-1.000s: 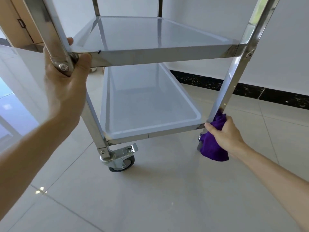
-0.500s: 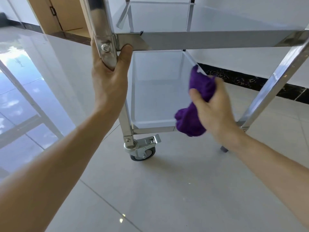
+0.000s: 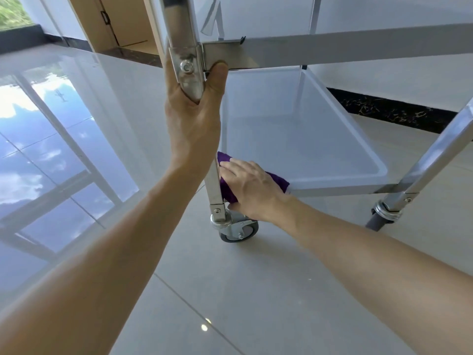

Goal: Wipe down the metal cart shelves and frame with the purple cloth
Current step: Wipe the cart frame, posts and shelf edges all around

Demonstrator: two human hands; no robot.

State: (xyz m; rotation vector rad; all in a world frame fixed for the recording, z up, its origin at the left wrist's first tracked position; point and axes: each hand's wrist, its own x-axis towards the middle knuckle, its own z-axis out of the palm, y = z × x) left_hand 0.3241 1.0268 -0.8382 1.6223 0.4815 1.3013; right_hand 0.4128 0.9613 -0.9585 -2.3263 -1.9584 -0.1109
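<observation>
The left hand [image 3: 193, 116] grips the cart's near left leg [image 3: 182, 34], right by the bolt where the middle shelf [image 3: 345, 48] joins on. Thumb & fingers curl round the leg. It looks like it's there to keep the cart from rolling.

The right hand [image 3: 252, 189] is low down. It presses the purple cloth [image 3: 226, 187] onto the front left corner of the bottom shelf [image 3: 302, 139], where that shelf meets the same leg. Fingers lie over the cloth and the thumb tucks under, so it's holding the cloth vs. just resting on it. The cloth touches the leg & the shelf's front edge.

Step now, I think: wiping the frame low down, at the corner just above the wheel [image 3: 239, 230].

Next move prob. needs the cloth kept tight on the metal while it slides, up the leg or along the front edge. The other hand needs to hold firm, b/c the cart is on wheels and a push could make it roll. Can't tell if the wheel's brake is on.

Shiny floor tiles [image 3: 230, 290] are under it all.
</observation>
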